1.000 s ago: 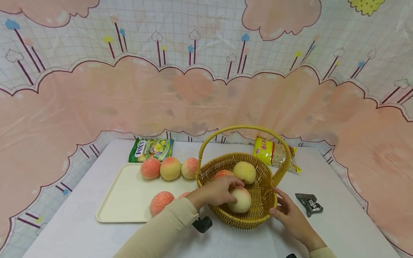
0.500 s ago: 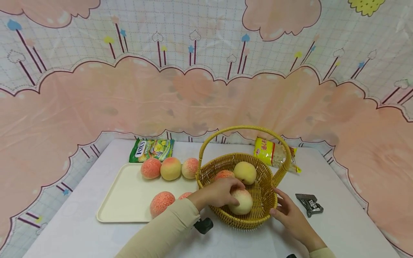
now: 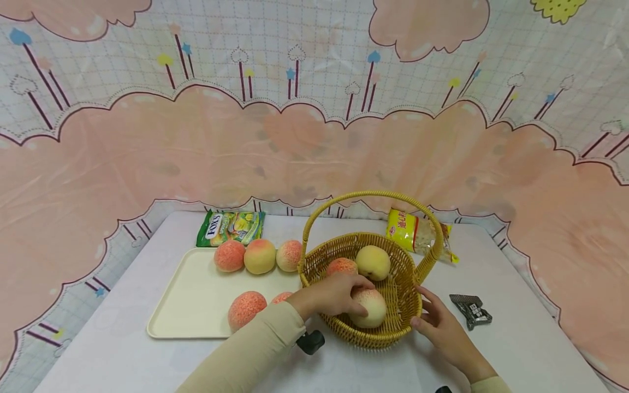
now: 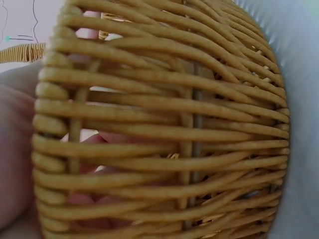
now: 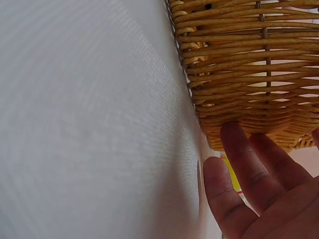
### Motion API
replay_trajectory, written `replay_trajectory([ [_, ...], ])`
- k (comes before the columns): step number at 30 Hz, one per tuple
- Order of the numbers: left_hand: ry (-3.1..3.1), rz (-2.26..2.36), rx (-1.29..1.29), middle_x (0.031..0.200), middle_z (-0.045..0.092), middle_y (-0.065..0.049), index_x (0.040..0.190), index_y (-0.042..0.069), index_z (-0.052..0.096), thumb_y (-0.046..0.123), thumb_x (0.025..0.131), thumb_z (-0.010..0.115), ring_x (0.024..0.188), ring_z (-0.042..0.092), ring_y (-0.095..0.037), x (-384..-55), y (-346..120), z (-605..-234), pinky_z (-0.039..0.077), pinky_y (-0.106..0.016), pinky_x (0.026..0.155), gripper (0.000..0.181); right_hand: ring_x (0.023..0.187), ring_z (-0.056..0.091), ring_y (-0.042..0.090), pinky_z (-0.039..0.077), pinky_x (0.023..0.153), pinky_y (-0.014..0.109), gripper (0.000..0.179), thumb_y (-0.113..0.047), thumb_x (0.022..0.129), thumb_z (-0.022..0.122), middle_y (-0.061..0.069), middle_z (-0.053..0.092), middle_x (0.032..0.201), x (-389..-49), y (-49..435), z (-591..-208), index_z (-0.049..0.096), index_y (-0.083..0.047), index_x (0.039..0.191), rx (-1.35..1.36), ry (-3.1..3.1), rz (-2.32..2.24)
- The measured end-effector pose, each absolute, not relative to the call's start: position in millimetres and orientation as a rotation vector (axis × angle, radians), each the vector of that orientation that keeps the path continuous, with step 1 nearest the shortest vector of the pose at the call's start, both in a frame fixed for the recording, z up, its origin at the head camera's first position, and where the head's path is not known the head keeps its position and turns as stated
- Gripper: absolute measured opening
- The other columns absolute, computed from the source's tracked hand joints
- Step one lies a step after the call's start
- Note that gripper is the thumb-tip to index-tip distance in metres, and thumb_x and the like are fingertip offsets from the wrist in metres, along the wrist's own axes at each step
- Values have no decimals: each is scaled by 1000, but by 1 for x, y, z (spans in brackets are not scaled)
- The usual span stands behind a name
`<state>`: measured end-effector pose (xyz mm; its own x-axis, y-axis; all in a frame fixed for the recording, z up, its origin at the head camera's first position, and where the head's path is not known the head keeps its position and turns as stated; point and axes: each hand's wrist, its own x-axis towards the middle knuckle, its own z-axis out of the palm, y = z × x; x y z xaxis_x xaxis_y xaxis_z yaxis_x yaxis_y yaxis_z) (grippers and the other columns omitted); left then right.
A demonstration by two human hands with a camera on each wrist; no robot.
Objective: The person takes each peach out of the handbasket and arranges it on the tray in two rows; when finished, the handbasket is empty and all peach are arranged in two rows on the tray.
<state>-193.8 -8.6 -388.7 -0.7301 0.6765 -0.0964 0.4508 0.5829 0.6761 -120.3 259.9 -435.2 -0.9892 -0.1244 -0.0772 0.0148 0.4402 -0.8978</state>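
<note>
Left hand (image 3: 334, 293), head view: moved slightly rightward with the pale peach (image 3: 372, 310) versus a second ago; thumb and fingers curled round it, inside the wicker basket (image 3: 377, 339), on the near side of a red peach (image 3: 342, 265) and a yellow peach (image 3: 373, 263). Right hand (image 3: 440, 329) unchanged at basket's right side. Left wrist: weave hides the grip, can't tell there. Right wrist: fingers extended, spread apart, at basket's outer wall.

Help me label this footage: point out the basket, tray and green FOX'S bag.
Basket (image 3: 374, 340): head view, outer front wall.
Tray (image 3: 190, 297): head view, bare left part.
Green FOX'S bag (image 3: 232, 228): head view, printed front.
</note>
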Motion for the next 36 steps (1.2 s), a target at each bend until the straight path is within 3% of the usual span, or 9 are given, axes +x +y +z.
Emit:
replay_trajectory([
  [20,2405,1128,940,118,59,8,132,18,62,23,82,84,102,55,-8,-190,-17,-381,48,-25,86,55,118,58,42,53,91,50,70,-21,99,65,39,34,147,-123,260,-436,26,-11,157,-113,2582,-1571],
  [28,2474,1139,1065,129,56,2,134,17,63,23,83,80,116,49,-12,-183,-35,-359,46,-29,92,54,120,56,43,52,92,51,70,-23,100,64,39,32,149,-123,260,-434,25,-11,157,-103,2583,-1557],
  [36,2497,1233,1043,128,54,1,136,19,63,22,83,77,113,51,-16,-172,-64,-347,48,-34,90,55,119,57,43,53,92,48,70,-20,100,64,39,33,148,-121,260,-434,26,-10,156,-119,2578,-1573],
])
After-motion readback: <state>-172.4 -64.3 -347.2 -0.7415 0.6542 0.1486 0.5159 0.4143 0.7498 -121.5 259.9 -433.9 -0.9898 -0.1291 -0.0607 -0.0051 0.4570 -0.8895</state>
